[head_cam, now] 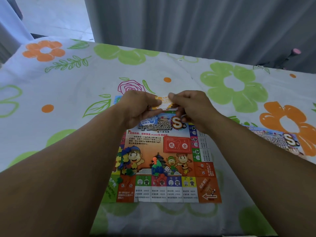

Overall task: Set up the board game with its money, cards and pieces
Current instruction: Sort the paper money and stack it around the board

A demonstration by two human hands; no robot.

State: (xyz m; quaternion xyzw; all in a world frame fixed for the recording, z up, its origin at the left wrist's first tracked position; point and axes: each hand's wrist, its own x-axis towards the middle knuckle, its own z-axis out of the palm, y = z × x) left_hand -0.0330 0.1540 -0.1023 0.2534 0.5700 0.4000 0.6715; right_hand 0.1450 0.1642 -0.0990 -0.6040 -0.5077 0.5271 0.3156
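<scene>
We hold a thin bundle of orange paper slips (165, 103) over the 12 o'clock edge of the game board (205, 170). They could be play money or cards; the print is too blurred to tell. Our left hand (136, 108) pinches the bundle's left end and our right hand (191, 108) pinches its right end, so both hands are closed on it and nothing hangs loose.

The board lies flat on the flowered cloth (68, 93), printed side up. A heap of small coloured pieces (124, 164) sits at its 9 o'clock side. A white die (167, 168) and a few small figures (158, 170) lie near the centre, towards 6 o'clock. A second printed sheet (280, 139) lies off the board at 3 o'clock.

We judge the slips to be very light, limp and slick against each other, so they are likely to fan out or slide if gripped by one corner. They are best held by the short ends, as now, with thumbs on top and fingers beneath, and squared before being set down. The board itself looks like thin folded paper that will shift under a nudge.
</scene>
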